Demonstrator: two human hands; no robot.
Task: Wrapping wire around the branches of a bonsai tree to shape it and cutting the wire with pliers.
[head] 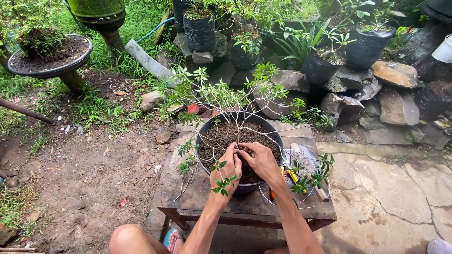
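Head view puts both hands at the centre of the frame, over the soil of a dark round pot (207, 141) that stands on a low wooden table (188, 197). From where I watch, the risk I judge greatest is to the small plant (221, 96) itself: its thin pale branches spread wide toward the upper middle of the frame, and a pull or twist at the base could snap one or loosen the roots. A thin wire (188, 181) hangs over the pot's left rim; I think a forearm could catch it and drag a branch sideways. The pot sits near the table's front edge, so a hard push could shift it.

My left hand (227, 165) is curled, fingers bent and pinching at the stem base where it meets the soil. My right hand (261, 162) is also partly closed, fingertips meeting the left hand's at that same spot; I cannot tell whether they hold wire or the stem alone.

Orange-handled cutters (293, 177) lie on a round wire mesh (301, 164) just right of the pot, near my right wrist.
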